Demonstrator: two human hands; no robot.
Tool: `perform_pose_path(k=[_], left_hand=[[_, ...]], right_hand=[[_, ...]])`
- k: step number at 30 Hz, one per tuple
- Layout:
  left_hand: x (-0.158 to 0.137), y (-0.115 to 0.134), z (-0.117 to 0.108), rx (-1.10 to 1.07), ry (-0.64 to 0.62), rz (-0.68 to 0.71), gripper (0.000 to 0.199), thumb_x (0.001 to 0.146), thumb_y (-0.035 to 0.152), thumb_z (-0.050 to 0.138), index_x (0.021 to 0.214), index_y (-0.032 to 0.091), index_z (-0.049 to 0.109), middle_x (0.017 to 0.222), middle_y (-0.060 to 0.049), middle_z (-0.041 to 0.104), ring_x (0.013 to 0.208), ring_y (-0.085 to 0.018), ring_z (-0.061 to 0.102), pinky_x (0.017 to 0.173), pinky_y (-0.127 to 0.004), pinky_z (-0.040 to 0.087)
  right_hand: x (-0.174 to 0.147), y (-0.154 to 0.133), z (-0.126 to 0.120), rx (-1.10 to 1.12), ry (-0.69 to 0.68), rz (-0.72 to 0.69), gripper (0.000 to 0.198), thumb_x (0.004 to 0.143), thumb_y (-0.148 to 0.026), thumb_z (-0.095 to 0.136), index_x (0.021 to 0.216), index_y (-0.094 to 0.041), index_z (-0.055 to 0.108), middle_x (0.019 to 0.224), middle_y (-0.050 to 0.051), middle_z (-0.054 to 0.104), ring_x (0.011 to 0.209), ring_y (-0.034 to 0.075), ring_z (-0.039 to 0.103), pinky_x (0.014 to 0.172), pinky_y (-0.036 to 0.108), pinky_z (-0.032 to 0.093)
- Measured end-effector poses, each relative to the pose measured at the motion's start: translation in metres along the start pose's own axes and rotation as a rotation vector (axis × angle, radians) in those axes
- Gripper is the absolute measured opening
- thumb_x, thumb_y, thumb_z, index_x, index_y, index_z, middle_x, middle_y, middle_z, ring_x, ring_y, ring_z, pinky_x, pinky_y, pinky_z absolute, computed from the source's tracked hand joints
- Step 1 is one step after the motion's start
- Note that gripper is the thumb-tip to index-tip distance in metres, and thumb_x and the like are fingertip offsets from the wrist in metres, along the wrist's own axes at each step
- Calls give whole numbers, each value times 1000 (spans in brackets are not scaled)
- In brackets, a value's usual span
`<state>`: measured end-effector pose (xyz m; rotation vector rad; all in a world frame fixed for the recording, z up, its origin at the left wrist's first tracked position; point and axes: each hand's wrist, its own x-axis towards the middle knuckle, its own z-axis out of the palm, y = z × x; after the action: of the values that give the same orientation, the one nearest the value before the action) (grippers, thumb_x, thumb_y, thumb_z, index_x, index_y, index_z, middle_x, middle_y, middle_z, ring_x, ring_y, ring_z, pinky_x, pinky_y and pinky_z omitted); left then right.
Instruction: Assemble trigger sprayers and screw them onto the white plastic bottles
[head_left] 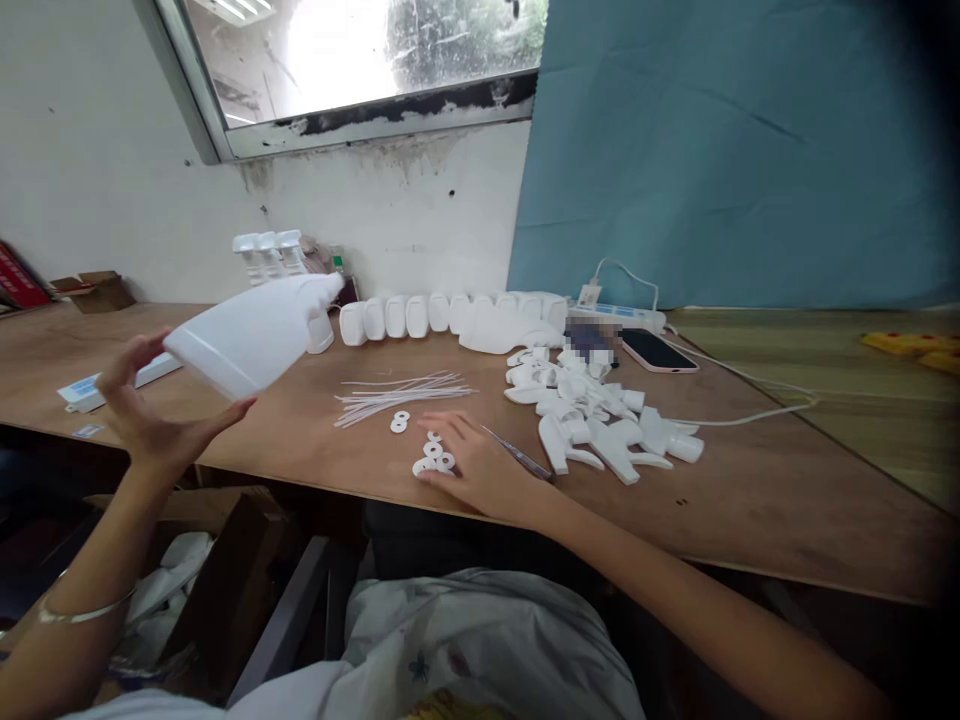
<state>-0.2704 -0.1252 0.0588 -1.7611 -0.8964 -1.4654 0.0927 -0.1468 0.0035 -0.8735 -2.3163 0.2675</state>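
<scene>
My left hand (161, 420) grips a white plastic spray bottle (244, 335) by its base, off the table at the left. The bottle is tilted, its neck pointing up and to the right. On the table my right hand (472, 455) lies with fingers stretched out beside a small pile of white ring washers (433, 450). A few more washers (400, 422) lie just left of it. Thin white tubes (397, 397) are spread behind the washers. Tweezers (517, 455) lie close to my right wrist. White trigger spray heads (592, 410) are heaped to the right.
A row of white bottles (416, 315) lies along the wall, with another bottle (499, 328) in front. A phone (658, 350), a power strip (622, 317) and a white cable (750, 415) are at the right. Below the left table edge, a cardboard box (225, 580) holds white parts.
</scene>
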Motion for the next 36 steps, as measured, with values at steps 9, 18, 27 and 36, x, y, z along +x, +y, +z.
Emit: perform_pose_path(k=[9, 18, 27, 36], left_hand=[[31, 100, 141, -553, -156, 76, 99, 47, 44, 82, 128, 24, 29, 126, -12, 45, 117, -27, 46, 95, -44, 42], [22, 119, 212, -667, -720, -143, 90, 61, 50, 71, 130, 12, 28, 126, -20, 46, 115, -29, 48, 96, -44, 38], [18, 97, 200, -651, -1232, -265, 37, 71, 45, 61, 89, 13, 60, 84, -6, 61, 76, -16, 56, 68, -27, 44], [25, 66, 193, -739, -1709, -238, 31, 56, 39, 73, 70, 14, 63, 59, 2, 54, 56, -9, 45, 52, -20, 32]], right_hand=[[57, 19, -36, 1117, 397, 413, 49, 65, -45, 71, 102, -21, 49, 113, 7, 60, 96, 18, 60, 83, 35, 51], [48, 69, -45, 489, 831, 461, 49, 57, -40, 73, 94, -21, 47, 87, 1, 62, 76, 15, 59, 67, 28, 48], [42, 70, -42, -128, 575, 669, 45, 67, -44, 62, 103, -19, 49, 90, 7, 63, 78, 23, 59, 68, 33, 43], [41, 77, -30, -441, 395, 711, 45, 74, -43, 61, 103, -13, 43, 104, 17, 59, 92, 30, 59, 71, 36, 43]])
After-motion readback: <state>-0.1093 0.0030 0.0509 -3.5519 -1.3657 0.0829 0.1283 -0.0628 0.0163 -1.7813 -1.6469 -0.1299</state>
